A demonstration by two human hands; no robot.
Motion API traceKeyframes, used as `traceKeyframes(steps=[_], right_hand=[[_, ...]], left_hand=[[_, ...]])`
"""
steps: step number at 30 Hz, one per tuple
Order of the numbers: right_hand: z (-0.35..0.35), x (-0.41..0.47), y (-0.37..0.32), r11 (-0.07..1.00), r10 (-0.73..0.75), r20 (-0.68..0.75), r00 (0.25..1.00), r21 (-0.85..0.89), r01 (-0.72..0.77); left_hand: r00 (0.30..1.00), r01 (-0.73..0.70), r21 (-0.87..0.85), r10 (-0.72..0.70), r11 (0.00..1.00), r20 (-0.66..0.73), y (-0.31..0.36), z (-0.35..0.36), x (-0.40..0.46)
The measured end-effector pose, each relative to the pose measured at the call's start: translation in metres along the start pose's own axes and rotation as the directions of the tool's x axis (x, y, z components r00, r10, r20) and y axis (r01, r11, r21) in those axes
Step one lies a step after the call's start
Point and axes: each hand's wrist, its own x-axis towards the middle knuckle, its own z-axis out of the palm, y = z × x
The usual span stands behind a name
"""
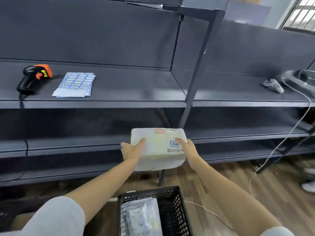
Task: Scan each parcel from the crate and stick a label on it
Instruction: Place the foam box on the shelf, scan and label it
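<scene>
Your left hand (130, 150) and right hand (188, 148) hold the parcel (157, 147) from its sides, thumbs flat on top. It is white, with a blue-edged label.

White parcel (157, 149) (blue-labelled) held above black crate (172, 206).

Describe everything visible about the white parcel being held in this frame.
The white rectangular parcel wrapped in pale plastic is held level above the floor, in front of the grey metal shelves. Its top shows a red-outlined sticker, a printed strip, a blue-bordered label with writing and a small printed mark. The left hand and right hand grip its two sides, thumbs lying on top.
</scene>
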Motion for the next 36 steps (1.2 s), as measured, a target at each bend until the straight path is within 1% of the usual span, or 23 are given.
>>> traceKeyframes(steps=[6,9,12,15,19,24,27,32,33,36], right_hand=[[-0.024,0.018,0.011,1.000,-0.001,0.155,0.988,-0.020,0.004],[-0.026,0.026,0.021,1.000,0.028,0.206,0.978,-0.003,-0.028],[-0.026,0.034,0.034,0.998,0.057,0.227,0.972,-0.020,-0.054],[-0.025,0.043,0.055,0.995,0.090,0.213,0.973,-0.051,-0.081],[-0.024,0.055,0.095,0.982,0.187,0.170,0.967,-0.035,-0.184],[-0.019,0.065,0.167,0.977,0.213,0.136,0.968,-0.039,-0.210],[-0.011,0.068,0.220,0.968,0.249,0.120,0.961,-0.023,-0.248],[-0.004,0.073,0.327,0.951,0.299,0.092,0.950,0.054,-0.304],[-0.004,0.072,0.350,0.943,0.320,0.066,0.945,0.070,-0.324],[-0.006,0.069,0.414,0.929,0.360,-0.083,0.929,0.124,-0.349]], left_hand=[[0.996,0.022,-0.050,-0.027,0.998,-0.091,-0.020,0.023,-0.016],[0.989,0.031,-0.027,-0.034,0.999,-0.145,-0.030,0.030,-0.017],[0.988,0.044,-0.019,-0.046,0.999,-0.148,-0.041,0.035,-0.011],[0.990,0.053,-0.027,-0.056,0.998,-0.133,-0.057,0.040,-0.003],[0.996,0.056,0.032,-0.054,0.998,-0.067,-0.085,0.045,0.014],[0.998,0.058,0.136,-0.055,0.989,-0.023,-0.144,0.056,0.041],[0.997,0.069,0.150,-0.074,0.986,0.026,-0.193,0.068,0.056],[0.990,0.130,0.147,-0.136,0.981,0.035,-0.287,0.096,0.080],[0.988,0.134,0.165,-0.144,0.977,0.048,-0.306,0.102,0.083],[0.979,0.152,0.218,-0.178,0.964,0.103,-0.355,0.121,0.096]])
